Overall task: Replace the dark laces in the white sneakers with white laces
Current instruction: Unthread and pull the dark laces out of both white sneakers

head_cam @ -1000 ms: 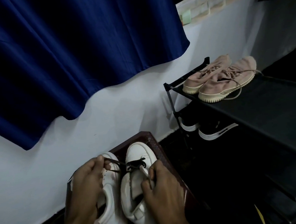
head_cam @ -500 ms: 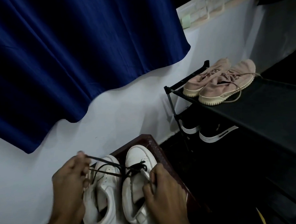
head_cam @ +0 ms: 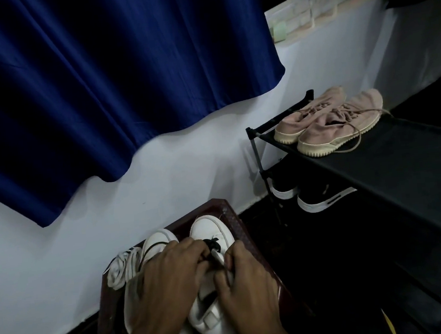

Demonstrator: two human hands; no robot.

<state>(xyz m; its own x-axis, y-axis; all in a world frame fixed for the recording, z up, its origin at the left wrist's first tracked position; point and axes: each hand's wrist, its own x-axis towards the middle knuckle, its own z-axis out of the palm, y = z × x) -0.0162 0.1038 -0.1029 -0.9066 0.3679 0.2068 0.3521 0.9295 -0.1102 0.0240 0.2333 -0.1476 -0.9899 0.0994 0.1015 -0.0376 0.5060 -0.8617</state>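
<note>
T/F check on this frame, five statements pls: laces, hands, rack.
1. A dark lace is threaded in one white sneaker. True.
2. The white laces lie on the shoe rack. False: they are bundled beside the sneakers on the brown stool.
3. Pink sneakers sit on the rack's top shelf. True.
4. The left hand hangs idle. False: it pinches the dark lace, while the right hand grips the sneaker.
5. The rack's lower shelf holds nothing. False: black shoes stand there.

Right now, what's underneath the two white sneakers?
A dark reddish-brown wooden stand; only its rim shows around the white sneakers. They, the left hand and right hand hide the rest.
</note>
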